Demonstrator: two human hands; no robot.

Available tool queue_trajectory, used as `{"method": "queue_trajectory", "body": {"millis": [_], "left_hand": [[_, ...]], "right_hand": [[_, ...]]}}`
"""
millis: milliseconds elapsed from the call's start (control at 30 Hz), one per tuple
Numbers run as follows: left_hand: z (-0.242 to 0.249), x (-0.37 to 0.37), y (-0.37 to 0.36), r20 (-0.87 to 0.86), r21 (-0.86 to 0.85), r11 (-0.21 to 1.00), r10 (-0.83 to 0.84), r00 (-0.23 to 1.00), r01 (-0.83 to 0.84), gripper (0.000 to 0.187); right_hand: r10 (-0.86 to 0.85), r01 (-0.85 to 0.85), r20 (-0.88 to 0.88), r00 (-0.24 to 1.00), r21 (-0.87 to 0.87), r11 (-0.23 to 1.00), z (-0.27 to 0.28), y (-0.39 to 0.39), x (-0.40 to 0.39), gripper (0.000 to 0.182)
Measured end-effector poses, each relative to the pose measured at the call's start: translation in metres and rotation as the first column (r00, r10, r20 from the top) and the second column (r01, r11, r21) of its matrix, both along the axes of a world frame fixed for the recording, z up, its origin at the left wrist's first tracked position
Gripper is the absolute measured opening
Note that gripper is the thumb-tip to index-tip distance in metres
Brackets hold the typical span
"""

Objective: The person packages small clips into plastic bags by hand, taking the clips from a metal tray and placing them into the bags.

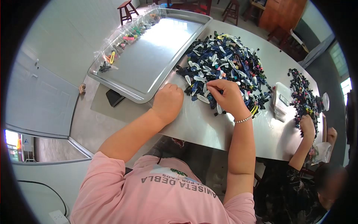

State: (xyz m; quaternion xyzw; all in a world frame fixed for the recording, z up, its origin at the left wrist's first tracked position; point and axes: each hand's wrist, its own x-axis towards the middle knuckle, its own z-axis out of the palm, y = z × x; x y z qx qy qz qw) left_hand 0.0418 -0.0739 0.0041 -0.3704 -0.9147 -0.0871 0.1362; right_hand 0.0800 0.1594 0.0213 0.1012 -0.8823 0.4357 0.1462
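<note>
A large pile of small hair clips, dark blue, black and white with a few coloured ones, lies on the metal table. My right hand, with a beaded bracelet at the wrist, is at the pile's near edge, thumb and index finger pinched together; what they hold, if anything, is too small to name. My left hand is curled closed beside the near corner of the metal tray, left of the pile; its fingertips are hidden. Small plastic bags with clips line the tray's far left side.
At the right, a co-worker's hand touches a second pile of dark clips. Between the piles sits a stack of clear plastic bags. Red wooden stools stand beyond the table. A dark box lies below the tray's edge.
</note>
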Motion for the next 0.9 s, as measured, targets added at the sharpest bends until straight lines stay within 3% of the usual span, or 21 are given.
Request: {"method": "queue_trajectory", "body": {"millis": [200, 367, 433, 500, 567, 633, 800, 900], "left_hand": [[0.015, 0.005, -0.002, -0.109, 0.057, 0.996, -0.056, 0.992, 0.062, 0.005], [0.035, 0.009, 0.004, -0.062, 0.099, 0.992, -0.068, 0.996, 0.074, 0.008], [0.029, 0.006, 0.005, -0.058, 0.105, 0.990, -0.091, 0.994, 0.097, 0.009], [0.022, 0.004, 0.008, -0.053, 0.111, 0.986, -0.120, 0.991, 0.125, 0.010], [0.015, 0.006, 0.009, -0.056, 0.161, 0.975, -0.148, 0.987, 0.155, 0.011], [0.012, 0.005, 0.009, -0.042, 0.216, 0.962, -0.162, 0.986, 0.167, 0.011], [0.012, 0.005, 0.011, -0.046, 0.276, 0.953, -0.114, 0.992, 0.122, 0.009], [0.000, 0.001, 0.011, -0.045, 0.260, 0.962, -0.070, 0.997, 0.079, 0.006]], "right_hand": [[0.014, -0.014, -0.003, 1.000, 0.002, 1.000, -0.004, -0.001, -0.002, 0.016], [0.111, -0.110, 0.001, 0.994, -0.073, 0.991, 0.002, -0.019, 0.001, 0.038], [0.136, -0.137, -0.033, 0.990, -0.018, 0.990, -0.010, -0.020, -0.004, 0.040], [0.167, -0.149, -0.100, 0.981, 0.171, 0.974, -0.016, -0.024, -0.007, 0.039], [0.147, -0.137, -0.064, 0.987, 0.145, 0.980, -0.016, -0.029, -0.004, 0.036], [0.193, -0.151, -0.123, 0.973, 0.291, 0.945, -0.022, -0.032, -0.006, 0.028], [0.183, -0.135, -0.113, 0.977, 0.337, 0.932, -0.024, -0.033, -0.008, 0.012], [0.095, -0.018, -0.195, 0.976, 0.364, 0.931, -0.021, -0.025, -0.008, 0.007]]}}
